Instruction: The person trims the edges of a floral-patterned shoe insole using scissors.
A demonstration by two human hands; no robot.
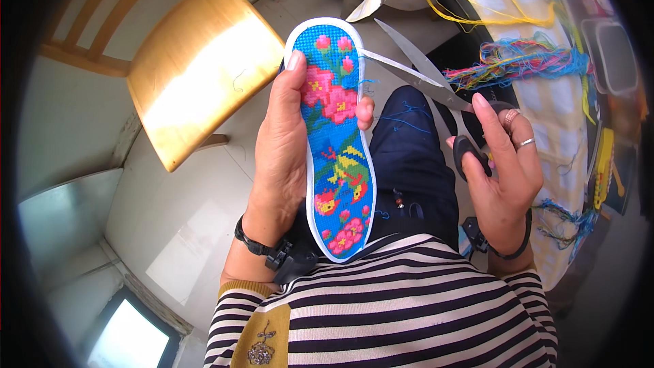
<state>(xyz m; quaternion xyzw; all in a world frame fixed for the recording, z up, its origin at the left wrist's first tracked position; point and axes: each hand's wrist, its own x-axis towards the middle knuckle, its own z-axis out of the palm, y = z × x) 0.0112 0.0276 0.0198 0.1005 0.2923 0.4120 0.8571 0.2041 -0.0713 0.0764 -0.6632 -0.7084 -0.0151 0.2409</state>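
A cloth-covered counter runs along the right of the embroidered insole, the largest thing about it. To the insole's left is a wooden chair, with bright light across its seat. The insole itself is in front of the person's striped top and dark trousers, its rounded toe end uppermost and its blue, flower-patterned face toward the view; a white border runs round it.

The left hand is closed round the insole, thumb on the left edge, a fingertip showing at the right edge, the other fingers hidden behind. The right hand, to the right of the insole, is partly curled through the black handles of a pair of scissors, index finger extended. The blades stand apart; the lower one reaches to the insole's right edge, though whether it touches I cannot tell.

On the counter, right of the insole's upper half, lies a tangled bundle of multicoloured thread. Beyond it, farther from the insole, is a clear plastic container; its contents are too unclear to tell. Smallest, a short blue thread end sticks out at the insole's right edge.
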